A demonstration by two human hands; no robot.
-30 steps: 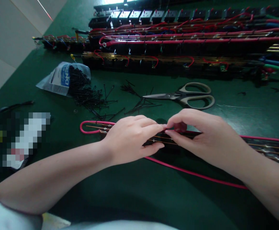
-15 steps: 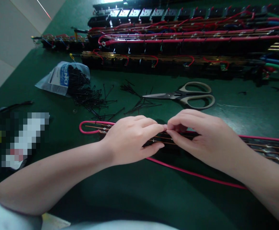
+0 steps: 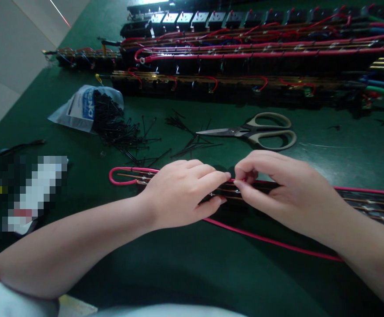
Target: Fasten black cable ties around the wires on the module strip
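A long black strip with copper bars (image 3: 366,203) lies across the table in front of me, a red wire (image 3: 371,191) running along its far edge and looping round at its left end. My left hand (image 3: 185,189) is laid over the strip, fingers on the far side and thumb on the near side. Just right of it, my right hand (image 3: 274,185) pinches thumb and fingertips together at the red wire; what is between them is too small to make out. Another red wire length (image 3: 271,241) curves over the table on the near side.
Beyond my hands lie scissors (image 3: 231,132) and loose black cable ties (image 3: 192,143). A plastic bag (image 3: 76,108) spills more ties. Several wired strips (image 3: 231,83) fill the back. At left is a blurred-out pale object (image 3: 36,193).
My right hand has drawn slightly to the right, opening a small gap from the left fingertips. My left hand has hardly moved.
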